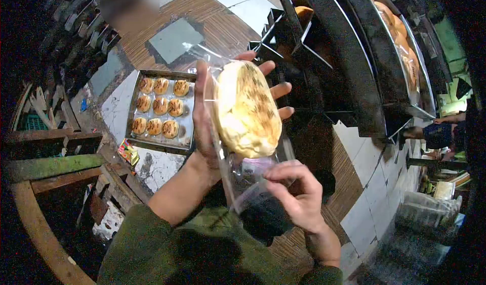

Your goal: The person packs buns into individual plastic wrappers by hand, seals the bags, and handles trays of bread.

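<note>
A long, pale bread with browned streaks (248, 108) lies inside a clear plastic bag (243, 181). My left hand (205, 113) supports the bagged bread from behind, its fingers wrapped round and showing past the far side. Lower down, my right hand (301, 196) pinches the bag's lower part between thumb and index finger. The plastic reaches beyond both ends of the bread.
At left, a metal tray (191, 133) on the floor holds several small browned buns (160, 105). Dark metal pans (349, 57), some with loaves (400, 37), stand at upper right. Wooden frames (61, 168) are at lower left. Two people are partly visible.
</note>
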### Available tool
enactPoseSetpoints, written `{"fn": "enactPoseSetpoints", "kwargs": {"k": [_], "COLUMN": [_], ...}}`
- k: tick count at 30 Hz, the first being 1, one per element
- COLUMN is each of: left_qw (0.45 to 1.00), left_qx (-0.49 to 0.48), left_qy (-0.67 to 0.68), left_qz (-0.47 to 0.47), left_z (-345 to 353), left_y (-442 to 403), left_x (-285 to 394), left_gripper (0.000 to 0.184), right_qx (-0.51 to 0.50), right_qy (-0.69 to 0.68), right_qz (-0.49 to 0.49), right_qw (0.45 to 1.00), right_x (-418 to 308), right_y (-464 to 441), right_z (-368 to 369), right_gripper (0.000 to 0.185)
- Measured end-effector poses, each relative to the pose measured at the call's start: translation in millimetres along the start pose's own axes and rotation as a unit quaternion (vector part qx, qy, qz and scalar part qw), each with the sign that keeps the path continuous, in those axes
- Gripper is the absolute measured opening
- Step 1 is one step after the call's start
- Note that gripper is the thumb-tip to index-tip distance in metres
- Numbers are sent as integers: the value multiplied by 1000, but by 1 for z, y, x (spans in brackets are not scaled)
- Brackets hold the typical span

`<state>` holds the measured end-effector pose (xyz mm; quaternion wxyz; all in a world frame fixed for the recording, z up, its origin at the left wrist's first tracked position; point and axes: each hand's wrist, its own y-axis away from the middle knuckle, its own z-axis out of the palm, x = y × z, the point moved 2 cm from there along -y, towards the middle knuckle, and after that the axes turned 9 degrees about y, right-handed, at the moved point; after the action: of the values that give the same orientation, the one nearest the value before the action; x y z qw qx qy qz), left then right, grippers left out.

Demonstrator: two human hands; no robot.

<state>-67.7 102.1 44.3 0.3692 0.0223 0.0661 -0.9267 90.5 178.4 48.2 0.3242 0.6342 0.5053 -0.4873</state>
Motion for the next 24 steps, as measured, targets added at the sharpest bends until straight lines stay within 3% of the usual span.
{"fn": "enactPoseSetpoints", "kwargs": {"k": [1, 3, 4, 5, 6, 7, 8, 9, 10, 11, 12, 13, 14, 15, 16, 17, 18, 19, 20, 21, 22, 23, 24], "left_qw": [1000, 999, 999, 997, 996, 994, 993, 992, 990, 992, 985, 975, 980, 982, 962, 952, 938, 939, 916, 842, 835, 818, 788], "left_qx": [-6, -1, 26, 52, 54, 77, 91, 108, 130, 116, 169, 223, 201, 76, 215, 213, 217, 226, 272, 307, 319, 257, 192], "left_qy": [-3, 5, 13, 20, 23, 28, 28, 29, 20, 22, 9, -4, -7, -163, -162, -135, -54, -132, -288, -431, -433, -513, -581], "left_qz": [-17, -43, -46, -54, -62, -66, -65, -64, -43, -38, -10, 20, 4, -52, -35, -172, -264, -225, -63, 101, 117, 28, -65], "left_z": [5, 8, 9, 10, 9, 8, 1, -9, -18, -33, -36, -38, -30, -44, -10, -4, -23, -60, -61, -60, -63, -65, -70], "left_y": [1, 3, 4, 4, 2, 0, -4, -10, -16, -25, -31, -34, -24, -8, 19, 42, 66, 80, 80, 82, 88, 94, 99], "left_x": [-2, -12, -20, -28, -35, -41, -46, -50, -52, -48, -43, -39, -46, -53, -72, -84, -78, -52, -31, -9, 10, 24, 33], "left_gripper": [61, 60, 59, 59, 57, 55, 54, 53, 51, 53, 55, 57, 63, 72, 78, 81, 79, 79, 71, 64, 64, 50, 37], "right_qx": [0, -39, -25, -11, -3, 5, -24, -125, -210, -281, -275, -182, -89, 1, 184, 178, 178, 173, 147, 117, 87, 56, 45], "right_qy": [0, 261, 323, 330, 440, 544, 564, 509, 294, 62, 65, 111, 157, 202, 264, 248, 109, -35, -89, -143, -143, -216, -132], "right_qz": [-7, -200, -271, -271, -248, -213, -163, -52, -140, -229, -227, -173, -116, -62, -89, -117, -68, -13, 52, 117, 146, 170, 202], "right_qw": [1000, 944, 906, 904, 863, 812, 809, 850, 922, 930, 932, 962, 977, 977, 943, 945, 976, 984, 984, 976, 975, 960, 969], "right_x": [-4, -21, -27, -31, -33, -33, -29, -29, -26, -23, -24, -27, -31, -31, -24, -12, 17, 39, 42, 45, 71, 82, 99], "right_y": [1, 3, 2, 6, 10, 16, 22, 35, 67, 93, 90, 77, 61, 43, 25, 14, 14, 17, 9, 1, 1, -5, 2], "right_z": [-3, -10, -11, -13, -15, -17, -17, -13, -21, -36, -46, -59, -73, -84, -83, -75, -64, -50, -36, -18, 5, 30, 52], "right_gripper": [32, 32, 27, 27, 13, 13, 17, 14, 20, 26, 26, 40, 56, 73, 90, 96, 96, 95, 92, 88, 80, 73, 66]}}
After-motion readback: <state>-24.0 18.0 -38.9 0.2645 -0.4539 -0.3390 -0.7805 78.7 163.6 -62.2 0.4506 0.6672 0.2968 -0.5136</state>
